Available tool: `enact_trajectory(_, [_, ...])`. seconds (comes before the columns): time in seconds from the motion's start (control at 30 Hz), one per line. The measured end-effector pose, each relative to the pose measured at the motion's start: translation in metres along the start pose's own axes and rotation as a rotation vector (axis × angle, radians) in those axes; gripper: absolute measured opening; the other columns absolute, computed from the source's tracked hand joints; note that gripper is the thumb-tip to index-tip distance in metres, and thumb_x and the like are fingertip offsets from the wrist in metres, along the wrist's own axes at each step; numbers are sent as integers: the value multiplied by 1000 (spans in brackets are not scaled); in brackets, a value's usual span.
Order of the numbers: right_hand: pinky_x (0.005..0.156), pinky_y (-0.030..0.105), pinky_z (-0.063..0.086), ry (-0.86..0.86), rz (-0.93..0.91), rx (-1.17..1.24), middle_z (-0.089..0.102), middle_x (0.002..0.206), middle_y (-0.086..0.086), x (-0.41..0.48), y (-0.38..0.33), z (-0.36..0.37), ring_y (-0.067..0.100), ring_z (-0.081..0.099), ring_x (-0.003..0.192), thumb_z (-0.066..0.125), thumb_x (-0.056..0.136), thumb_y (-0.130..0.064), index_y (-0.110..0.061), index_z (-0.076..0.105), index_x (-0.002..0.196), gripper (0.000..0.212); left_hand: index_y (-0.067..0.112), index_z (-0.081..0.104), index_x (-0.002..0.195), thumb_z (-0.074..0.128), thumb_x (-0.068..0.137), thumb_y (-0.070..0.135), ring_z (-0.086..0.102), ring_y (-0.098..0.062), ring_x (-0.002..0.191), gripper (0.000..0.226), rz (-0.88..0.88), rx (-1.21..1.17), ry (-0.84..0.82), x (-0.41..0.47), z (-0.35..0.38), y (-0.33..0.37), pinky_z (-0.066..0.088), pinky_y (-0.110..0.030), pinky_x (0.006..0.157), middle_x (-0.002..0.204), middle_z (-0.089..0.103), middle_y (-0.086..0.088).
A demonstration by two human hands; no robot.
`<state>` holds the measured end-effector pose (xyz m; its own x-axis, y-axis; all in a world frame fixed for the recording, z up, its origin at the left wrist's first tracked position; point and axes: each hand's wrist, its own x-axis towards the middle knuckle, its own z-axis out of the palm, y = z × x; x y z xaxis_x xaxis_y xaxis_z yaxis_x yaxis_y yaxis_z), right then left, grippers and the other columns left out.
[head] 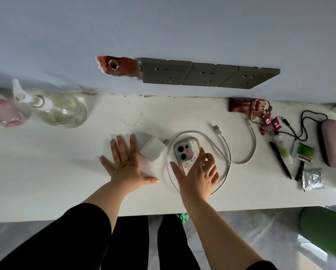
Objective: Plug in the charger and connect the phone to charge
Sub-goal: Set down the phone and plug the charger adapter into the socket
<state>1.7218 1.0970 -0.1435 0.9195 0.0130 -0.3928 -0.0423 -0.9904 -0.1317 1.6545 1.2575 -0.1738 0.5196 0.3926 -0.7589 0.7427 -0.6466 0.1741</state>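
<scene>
The phone (185, 154) lies camera-side up on the white desk (56, 172), inside the coil of the white cable (228, 152). The right hand (196, 172) rests over its lower half — thumb along the left edge, fingers curled at the right edge, so it seems to be closing on the phone without having lifted it; whether the grasp is firm I cannot tell.

Just left of that hand the white charger (152, 150) sits on the desk, with one end of the cable meeting it at its upper right corner. The left hand (124, 164) lies flat and spread, palm down, holding nothing; its fingers reach beside the charger's left edge and its thumb points toward the right hand.

The cable loops around the phone and the right hand, then swings out to the right and back, ending in a free plug (216, 128) up and to the right of the phone, touching nothing but the desk.

Above both hands, on the wall, three grey sockets (209, 76) stand in a row — all empty. Beside them on the left is a red patch (117, 68) on the wall.

Far left of the left hand are a clear spray bottle (60, 110) and a pink cup (6, 113). Far right of the right hand lie red sweet wrappers (260, 115), black pens (280, 159), a pink case (331, 142) with a black cord, and a silver packet (313, 180).
</scene>
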Motion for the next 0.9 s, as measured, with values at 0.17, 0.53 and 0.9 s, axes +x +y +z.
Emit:
enact_trajectory(0.17, [96, 44, 43, -238, 186, 457, 55, 124, 9, -10, -66, 1, 30, 53, 116, 64, 79, -52, -13, 48, 123, 62, 35, -45, 131, 44, 29, 88, -49, -23, 130, 146, -19, -24, 18, 0, 4, -1, -17, -65, 105, 135, -58, 0])
enact_trajectory(0.53, [93, 40, 44, -225, 568, 635, 50, 128, 13, 1, -114, 8, 32, 52, 117, 68, 71, -44, -10, 46, 122, 65, 25, -15, 149, 41, 95, 21, -30, -27, 142, 78, 37, -66, 239, -3, 14, 8, -21, -63, 105, 150, -37, -1])
enact_trajectory(0.9, [70, 38, 57, -751, 806, 1445, 65, 86, 10, 6, -55, -37, 23, 63, 83, 73, 79, -26, -10, 63, 92, 23, 38, -40, 134, 51, 22, 93, -50, -17, 128, 155, 17, -65, 110, 7, 16, -5, -24, -61, 102, 134, -59, 6])
